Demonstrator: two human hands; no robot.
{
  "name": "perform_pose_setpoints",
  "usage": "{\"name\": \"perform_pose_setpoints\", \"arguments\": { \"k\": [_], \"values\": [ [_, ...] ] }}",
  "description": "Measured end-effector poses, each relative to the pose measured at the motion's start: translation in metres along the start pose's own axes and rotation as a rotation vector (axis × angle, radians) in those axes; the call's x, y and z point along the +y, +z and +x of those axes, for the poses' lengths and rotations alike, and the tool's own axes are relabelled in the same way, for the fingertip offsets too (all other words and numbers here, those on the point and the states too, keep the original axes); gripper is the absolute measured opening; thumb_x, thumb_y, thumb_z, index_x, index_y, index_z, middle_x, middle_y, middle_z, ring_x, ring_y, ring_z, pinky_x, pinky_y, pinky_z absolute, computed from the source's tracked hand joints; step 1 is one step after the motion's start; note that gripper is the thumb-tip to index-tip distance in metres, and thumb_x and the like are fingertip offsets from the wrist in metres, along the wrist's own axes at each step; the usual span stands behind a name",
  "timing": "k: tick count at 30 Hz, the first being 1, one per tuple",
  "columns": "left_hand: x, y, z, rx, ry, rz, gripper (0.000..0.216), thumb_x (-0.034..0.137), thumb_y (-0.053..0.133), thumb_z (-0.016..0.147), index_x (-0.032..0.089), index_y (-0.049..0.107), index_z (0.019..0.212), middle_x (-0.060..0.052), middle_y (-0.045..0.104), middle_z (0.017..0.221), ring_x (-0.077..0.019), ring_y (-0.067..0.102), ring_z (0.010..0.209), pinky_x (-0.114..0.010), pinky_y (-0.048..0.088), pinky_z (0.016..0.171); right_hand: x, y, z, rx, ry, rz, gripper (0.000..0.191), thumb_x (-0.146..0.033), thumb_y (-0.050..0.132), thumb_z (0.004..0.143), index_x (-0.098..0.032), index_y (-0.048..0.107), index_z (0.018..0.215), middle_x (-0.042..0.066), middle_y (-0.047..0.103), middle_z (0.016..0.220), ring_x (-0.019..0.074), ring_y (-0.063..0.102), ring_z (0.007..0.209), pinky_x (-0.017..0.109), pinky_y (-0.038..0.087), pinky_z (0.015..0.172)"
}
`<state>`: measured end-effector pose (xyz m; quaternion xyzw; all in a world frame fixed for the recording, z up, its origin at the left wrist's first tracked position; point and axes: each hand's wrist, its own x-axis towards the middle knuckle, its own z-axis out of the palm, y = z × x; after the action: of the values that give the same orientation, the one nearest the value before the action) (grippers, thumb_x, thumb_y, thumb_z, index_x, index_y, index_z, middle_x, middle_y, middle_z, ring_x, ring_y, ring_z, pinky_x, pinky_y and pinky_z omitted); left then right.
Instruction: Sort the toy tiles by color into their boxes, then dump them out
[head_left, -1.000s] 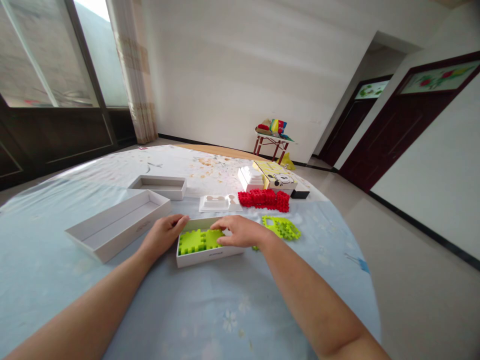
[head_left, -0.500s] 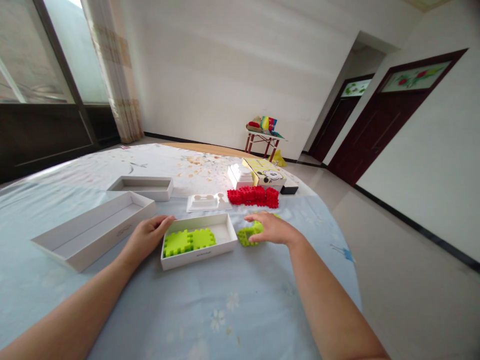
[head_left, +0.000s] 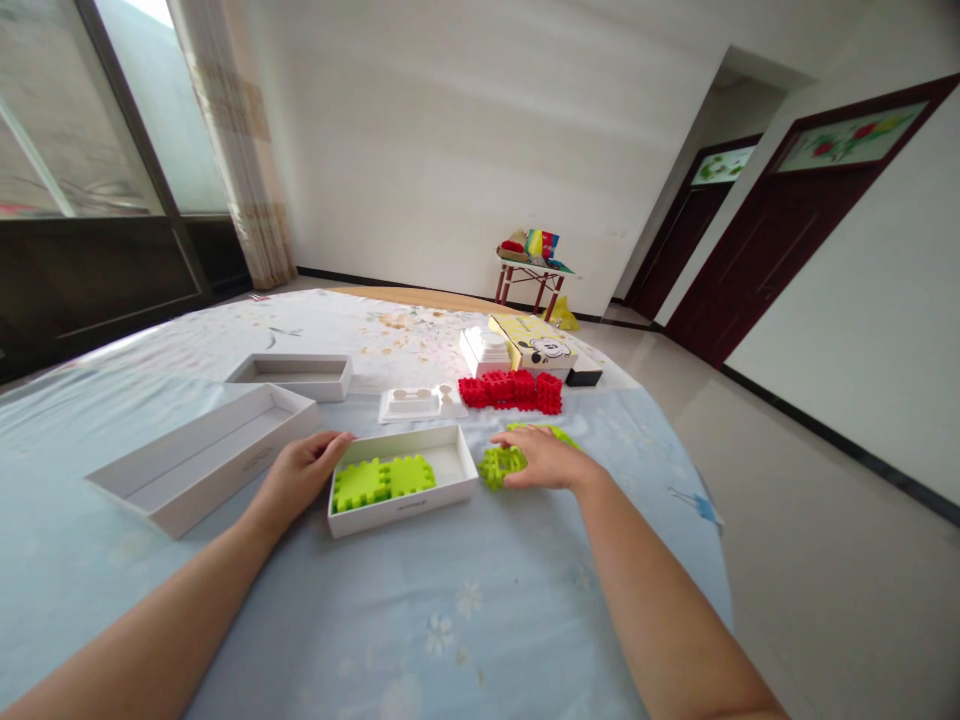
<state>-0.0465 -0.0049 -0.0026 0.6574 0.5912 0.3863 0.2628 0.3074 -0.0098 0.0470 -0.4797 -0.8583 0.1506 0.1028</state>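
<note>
A shallow white box (head_left: 450,488) lies on the table in front of me with two joined lime-green toothed foam pieces (head_left: 382,480) in its left half. My left hand (head_left: 300,474) rests against the box's left end, fingers curled on its rim. My right hand (head_left: 544,458) lies just right of the box, its fingers closed over a loose lime-green piece (head_left: 499,465) on the cloth. More green pieces (head_left: 551,432) peek out behind that hand. A row of red toothed pieces (head_left: 514,390) sits farther back.
A long white box lid (head_left: 202,457) lies at the left, a smaller white tray (head_left: 294,376) behind it, and a white moulded insert (head_left: 420,402) by the red pieces. A yellow cartoon box (head_left: 534,346) and white stacked item (head_left: 484,350) stand at the back. The table's edge (head_left: 705,500) curves right.
My right hand left the white box, where it pressed on the green pieces, and moved right onto a loose green piece beside the box. The left hand stayed at the box's end.
</note>
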Motion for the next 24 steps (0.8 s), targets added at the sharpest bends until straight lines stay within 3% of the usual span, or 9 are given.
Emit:
{"name": "perform_pose_setpoints", "arguments": {
  "k": [6, 14, 18, 24],
  "values": [
    [0.003, 0.002, 0.0, -0.003, 0.02, 0.005, 0.045, 0.055, 0.044, 0.078, 0.015, 0.063, 0.074, -0.001, 0.061, 0.062, -0.0158, 0.052, 0.061, -0.021, 0.037, 0.053, -0.036, -0.016, 0.006, 0.201, -0.152, 0.169, 0.062, -0.028, 0.067, 0.071, -0.02, 0.047, 0.129, 0.01, 0.052, 0.127, 0.0224, 0.048, 0.117, 0.038, 0.034, 0.1],
    [0.003, 0.003, -0.001, -0.008, 0.058, -0.001, 0.044, 0.054, 0.043, 0.079, 0.015, 0.062, 0.071, 0.002, 0.054, 0.057, -0.0133, 0.047, 0.057, -0.02, 0.034, 0.05, -0.099, -0.001, 0.046, 0.023, -0.389, 0.099, 0.062, -0.022, 0.071, 0.067, -0.02, 0.051, 0.126, 0.009, 0.057, 0.123, 0.0229, 0.049, 0.116, 0.037, 0.035, 0.1],
    [0.003, 0.002, -0.001, -0.012, 0.078, -0.005, 0.041, 0.051, 0.044, 0.079, 0.015, 0.06, 0.067, 0.003, 0.052, 0.056, -0.0125, 0.046, 0.056, -0.02, 0.032, 0.05, -0.097, 0.001, 0.051, 0.044, -0.377, 0.142, 0.061, -0.028, 0.073, 0.068, -0.019, 0.053, 0.125, 0.01, 0.058, 0.121, 0.0231, 0.051, 0.113, 0.037, 0.037, 0.098],
    [0.009, 0.001, -0.001, -0.002, 0.062, 0.026, 0.045, 0.053, 0.042, 0.079, 0.015, 0.06, 0.065, 0.002, 0.05, 0.055, -0.0129, 0.045, 0.057, -0.021, 0.032, 0.051, -0.074, -0.005, 0.038, 0.138, -0.215, 0.186, 0.057, -0.031, 0.073, 0.069, -0.02, 0.055, 0.122, 0.011, 0.058, 0.122, 0.0238, 0.053, 0.113, 0.04, 0.038, 0.098]
  ]
}}
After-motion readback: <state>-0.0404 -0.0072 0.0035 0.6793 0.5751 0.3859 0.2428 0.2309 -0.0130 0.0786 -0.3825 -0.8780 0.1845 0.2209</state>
